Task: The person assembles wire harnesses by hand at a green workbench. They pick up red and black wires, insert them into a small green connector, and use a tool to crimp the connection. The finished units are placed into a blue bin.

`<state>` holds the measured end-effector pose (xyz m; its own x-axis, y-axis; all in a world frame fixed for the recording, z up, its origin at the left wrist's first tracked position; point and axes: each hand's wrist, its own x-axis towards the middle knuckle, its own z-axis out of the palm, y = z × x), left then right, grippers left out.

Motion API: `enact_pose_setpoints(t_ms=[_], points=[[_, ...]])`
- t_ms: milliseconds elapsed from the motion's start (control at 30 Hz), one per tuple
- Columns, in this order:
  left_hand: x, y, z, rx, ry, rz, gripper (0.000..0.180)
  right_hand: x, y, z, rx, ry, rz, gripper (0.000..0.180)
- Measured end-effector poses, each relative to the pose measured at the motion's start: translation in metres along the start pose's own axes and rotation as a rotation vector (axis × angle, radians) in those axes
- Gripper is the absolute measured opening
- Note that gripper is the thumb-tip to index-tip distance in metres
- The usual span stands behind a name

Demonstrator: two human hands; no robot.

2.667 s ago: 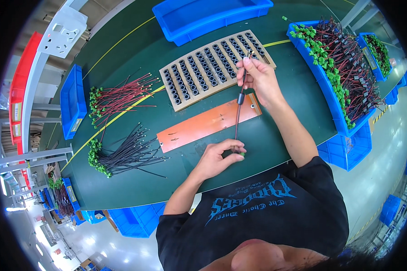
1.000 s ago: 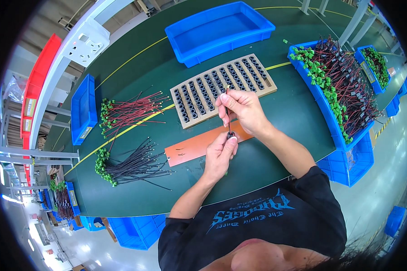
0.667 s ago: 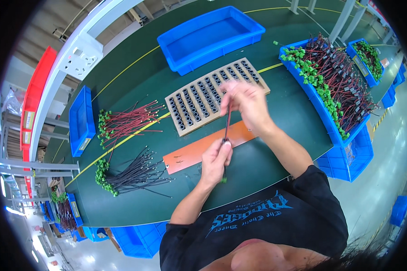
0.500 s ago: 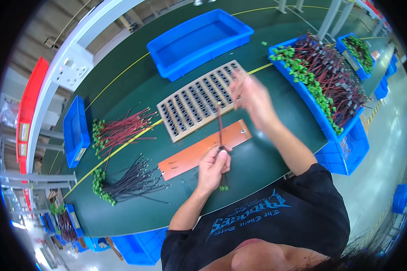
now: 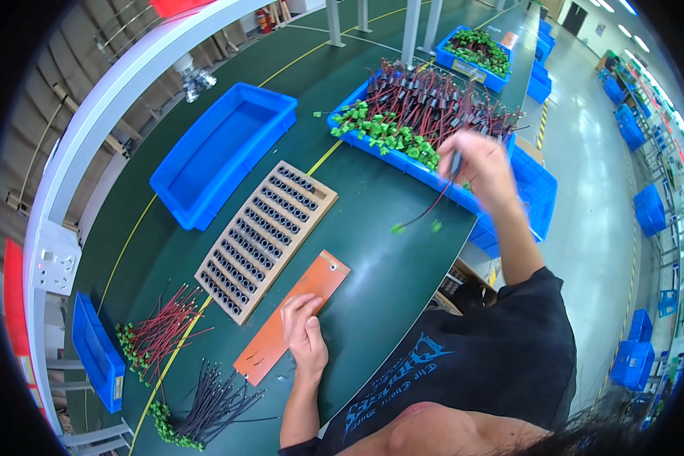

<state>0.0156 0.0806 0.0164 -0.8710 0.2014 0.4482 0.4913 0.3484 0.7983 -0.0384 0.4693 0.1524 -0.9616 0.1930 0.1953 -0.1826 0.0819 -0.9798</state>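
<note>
My right hand [image 5: 480, 169] is raised over the near edge of a blue bin [image 5: 403, 161] heaped with wire leads. Its fingers are closed on a wire lead [image 5: 432, 207] with a dark cylindrical part near the fingertips and green connectors dangling at the lower end. My left hand [image 5: 305, 334] hovers at the orange board [image 5: 270, 334], loosely curled, thumb apart, with nothing visible in it. Beyond the board lies a wooden tray [image 5: 325, 199] of black cylindrical parts [image 5: 260, 234] in rows; some slots at its far right end show no part.
Red wires with green connectors [image 5: 163, 327] and black wires with green connectors [image 5: 213, 406] lie in bundles at the left. A blue tub [image 5: 182, 186] stands behind the wooden tray, a narrow blue bin [image 5: 97, 353] far left. Another filled bin [image 5: 471, 64] sits farther back.
My view has swung right. My right hand has gone from the wooden tray to the filled bin and now holds the wire lead. My left hand has let go of the lead.
</note>
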Motion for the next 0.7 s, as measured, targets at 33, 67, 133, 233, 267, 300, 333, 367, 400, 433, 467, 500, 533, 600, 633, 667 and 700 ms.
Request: enact_pose_setpoints(t_ms=[33, 67, 133, 233, 267, 300, 333, 367, 400, 433, 467, 500, 533, 600, 633, 667, 700], points=[[-0.006, -0.003, 0.001, 0.017, -0.005, -0.028, 0.037, 0.015, 0.001, -0.028, -0.065, 0.111, -0.04, 0.034], [-0.009, -0.007, 0.006, 0.054, -0.008, 0.023, 0.022, 0.027, -0.003, -0.06, -0.068, 0.156, -0.023, 0.034], [-0.007, -0.008, 0.009, 0.133, -0.053, 0.12, 0.019, 0.047, 0.003, -0.109, -0.059, 0.27, 0.049, 0.033], [-0.005, -0.009, 0.012, 0.184, -0.06, 0.173, 0.013, 0.075, 0.046, -0.176, -0.165, 0.355, 0.206, 0.029], [-0.004, -0.01, 0.013, 0.192, -0.05, 0.175, 0.014, 0.084, 0.064, -0.191, -0.222, 0.379, 0.264, 0.028], [-0.005, -0.011, 0.014, 0.183, -0.047, 0.174, 0.014, 0.092, 0.077, -0.202, -0.278, 0.403, 0.322, 0.028], [-0.006, -0.013, 0.015, 0.177, -0.043, 0.171, 0.014, 0.099, 0.087, -0.21, -0.345, 0.427, 0.343, 0.029], [-0.008, -0.015, 0.013, 0.178, -0.04, 0.163, 0.014, 0.105, 0.094, -0.208, -0.408, 0.444, 0.369, 0.029], [-0.009, -0.014, 0.013, 0.182, -0.044, 0.164, 0.014, 0.108, 0.099, -0.209, -0.473, 0.463, 0.394, 0.03], [-0.008, -0.014, 0.015, 0.184, -0.047, 0.166, 0.015, 0.11, 0.099, -0.213, -0.558, 0.477, 0.399, 0.034], [-0.01, -0.014, 0.012, 0.2, -0.046, 0.159, 0.015, 0.116, 0.096, -0.205, -0.635, 0.474, 0.405, 0.038], [-0.011, -0.014, 0.011, 0.203, -0.05, 0.172, 0.015, 0.12, 0.092, -0.196, -0.715, 0.471, 0.407, 0.042], [-0.011, -0.016, 0.014, 0.198, -0.049, 0.186, 0.015, 0.122, 0.086, -0.209, -1.04, 0.421, 0.426, 0.053], [-0.011, -0.014, 0.012, 0.223, -0.045, 0.178, 0.016, 0.115, 0.08, -0.177, -1.634, 0.491, 0.14, 0.055], [-0.009, -0.014, 0.012, 0.236, -0.052, 0.183, 0.016, 0.108, 0.071, -0.15, -1.619, 0.458, 0.015, 0.048], [-0.008, -0.014, 0.012, 0.247, -0.061, 0.191, 0.016, 0.101, 0.066, -0.119, -1.539, 0.392, -0.128, 0.042], [-0.006, -0.015, 0.012, 0.25, -0.072, 0.203, 0.017, 0.094, 0.059, -0.082, -1.481, 0.286, -0.172, 0.037]])
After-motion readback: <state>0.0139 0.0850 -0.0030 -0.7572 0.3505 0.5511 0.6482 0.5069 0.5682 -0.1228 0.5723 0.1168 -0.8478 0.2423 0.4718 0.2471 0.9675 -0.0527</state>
